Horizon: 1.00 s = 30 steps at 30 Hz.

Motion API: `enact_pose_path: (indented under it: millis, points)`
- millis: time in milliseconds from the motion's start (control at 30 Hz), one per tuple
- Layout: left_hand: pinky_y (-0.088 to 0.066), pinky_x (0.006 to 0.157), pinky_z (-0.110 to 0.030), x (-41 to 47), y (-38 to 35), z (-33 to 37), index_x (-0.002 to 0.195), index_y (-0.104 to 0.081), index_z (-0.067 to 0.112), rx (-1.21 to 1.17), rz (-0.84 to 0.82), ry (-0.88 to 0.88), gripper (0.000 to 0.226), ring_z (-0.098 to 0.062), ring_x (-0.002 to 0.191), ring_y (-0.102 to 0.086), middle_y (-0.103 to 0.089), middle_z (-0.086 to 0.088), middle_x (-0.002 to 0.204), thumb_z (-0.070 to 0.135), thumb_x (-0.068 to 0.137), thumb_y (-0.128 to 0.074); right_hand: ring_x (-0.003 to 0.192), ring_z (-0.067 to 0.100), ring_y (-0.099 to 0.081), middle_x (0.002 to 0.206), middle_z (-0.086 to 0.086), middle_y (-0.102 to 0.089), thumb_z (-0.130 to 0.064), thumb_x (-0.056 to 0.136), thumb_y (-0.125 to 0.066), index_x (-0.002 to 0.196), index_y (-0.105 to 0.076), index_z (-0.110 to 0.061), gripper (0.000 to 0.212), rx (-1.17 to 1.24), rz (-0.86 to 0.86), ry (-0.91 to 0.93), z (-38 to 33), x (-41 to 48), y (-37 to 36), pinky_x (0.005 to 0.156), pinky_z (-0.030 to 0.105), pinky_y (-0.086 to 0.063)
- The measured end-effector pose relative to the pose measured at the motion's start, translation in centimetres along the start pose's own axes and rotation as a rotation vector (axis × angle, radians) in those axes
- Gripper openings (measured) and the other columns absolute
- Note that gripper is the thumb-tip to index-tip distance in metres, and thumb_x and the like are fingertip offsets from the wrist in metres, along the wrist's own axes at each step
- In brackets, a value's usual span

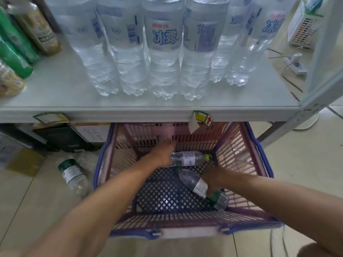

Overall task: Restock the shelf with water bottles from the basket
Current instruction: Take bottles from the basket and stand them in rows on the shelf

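A pink basket (pixel 239 156) with a blue rim stands on the floor under the white shelf (pixel 55 89). Two small water bottles lie on their sides in it. My left hand (pixel 161 154) closes around the base of the far bottle (pixel 191 157), whose green cap points right. My right hand (pixel 213 179) grips the middle of the near bottle (pixel 194 180), which lies slanted with its cap toward the upper left. Several large clear water bottles (pixel 164 52) stand in rows on the shelf above.
Green and beige drink bottles (pixel 16 43) stand at the shelf's left end. A small water bottle (pixel 71 173) lies on the tiled floor left of the basket. Cardboard boxes (pixel 74 136) sit under the shelf. A white crate (pixel 304 28) and a power strip (pixel 295 65) lie at right.
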<state>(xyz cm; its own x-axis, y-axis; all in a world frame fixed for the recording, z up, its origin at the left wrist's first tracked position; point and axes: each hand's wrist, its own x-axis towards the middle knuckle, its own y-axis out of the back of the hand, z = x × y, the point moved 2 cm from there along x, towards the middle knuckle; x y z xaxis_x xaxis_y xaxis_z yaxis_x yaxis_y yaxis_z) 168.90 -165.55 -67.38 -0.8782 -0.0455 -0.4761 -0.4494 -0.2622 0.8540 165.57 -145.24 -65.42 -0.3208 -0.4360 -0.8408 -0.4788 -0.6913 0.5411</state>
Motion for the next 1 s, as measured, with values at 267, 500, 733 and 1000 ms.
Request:
enact_pose_path:
  millis: [267, 500, 733, 1000]
  points:
    - [-0.040, 0.116, -0.045, 0.4, -4.3, 1.7, 0.160, -0.026, 0.013, 0.176, -0.012, -0.150, 0.089, -0.033, 0.141, -0.041, -0.035, -0.012, 0.158, 0.017, 0.085, -0.074, 0.110, 0.027, -0.067, 0.124, 0.009, -0.065, -0.042, 0.081, -0.082, 0.123, -0.062, -0.009, 0.058, 0.208, 0.130, -0.013, 0.8, 1.8, -3.6, 0.085, 0.031, -0.056]
    - [-0.034, 0.117, -0.046, 0.5, -5.4, 2.3, 0.155, -0.034, 0.009, 0.116, -0.080, 0.005, 0.076, -0.038, 0.141, -0.036, -0.036, -0.019, 0.150, 0.024, 0.090, -0.072, 0.121, 0.028, -0.061, 0.134, 0.011, -0.062, -0.031, 0.071, -0.091, 0.134, -0.057, -0.007, 0.075, 0.235, 0.155, 0.023, 1.7, 0.4, -1.8, 0.090, 0.028, -0.049]
    - [-0.049, 0.082, -0.026, 1.1, -6.4, 3.2, 0.104, -0.066, 0.011, -0.380, -0.099, 0.070, 0.025, -0.024, 0.102, -0.064, -0.066, -0.007, 0.106, 0.029, 0.089, -0.074, 0.109, 0.023, -0.065, 0.117, 0.003, -0.068, -0.028, 0.070, -0.089, 0.130, -0.053, -0.016, 0.071, 0.244, 0.293, 0.091, 3.3, -4.8, 1.9, 0.073, 0.023, -0.039]
    - [-0.051, 0.107, -0.040, -0.5, -5.5, 3.1, 0.148, -0.041, 0.018, -0.245, -0.117, 0.006, 0.088, -0.027, 0.129, -0.054, -0.051, -0.008, 0.146, 0.020, 0.070, -0.081, 0.071, 0.016, -0.064, 0.084, -0.003, -0.066, -0.035, 0.062, -0.090, 0.107, -0.054, -0.024, 0.059, 0.476, 0.603, 0.241, 2.7, -14.0, 8.1, 0.055, 0.034, -0.055]
